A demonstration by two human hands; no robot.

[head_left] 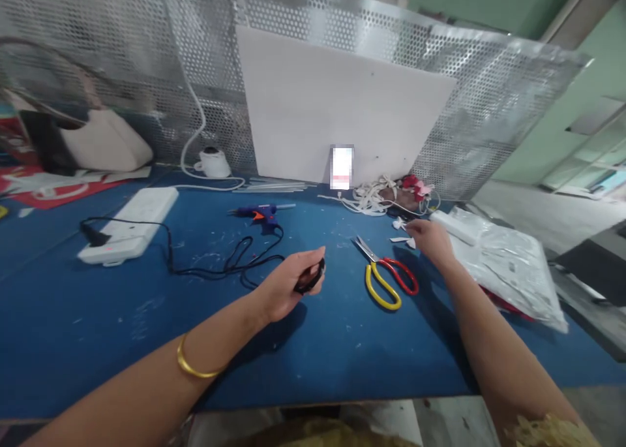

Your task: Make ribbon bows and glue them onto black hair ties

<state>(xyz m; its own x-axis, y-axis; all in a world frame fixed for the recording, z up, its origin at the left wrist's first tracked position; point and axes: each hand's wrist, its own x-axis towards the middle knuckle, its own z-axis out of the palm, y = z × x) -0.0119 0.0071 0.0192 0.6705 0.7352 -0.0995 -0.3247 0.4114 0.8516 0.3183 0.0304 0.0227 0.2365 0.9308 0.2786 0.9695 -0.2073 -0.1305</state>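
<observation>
My left hand [288, 282] is closed around a small, dark, black-edged object [310, 277], partly hidden by the fingers, above the middle of the blue table. To the right, my right hand [433, 241] reaches to the table with its fingertips pinched at a small white bow [399, 223]. Just below those fingers lies a white ribbon piece [402, 240]. Between my hands rest scissors [383, 274] with one yellow and one red handle, their blades slightly apart. A blue glue gun [261, 213] with an orange trigger lies beyond my left hand.
A white power strip [130, 228] and black cord lie on the left. A lit phone [342, 168] leans on a white board [337, 107]. White cords [374, 196] are heaped beside it. Plastic-wrapped packages [508, 258] lie right; a handbag [107, 140] stands back left.
</observation>
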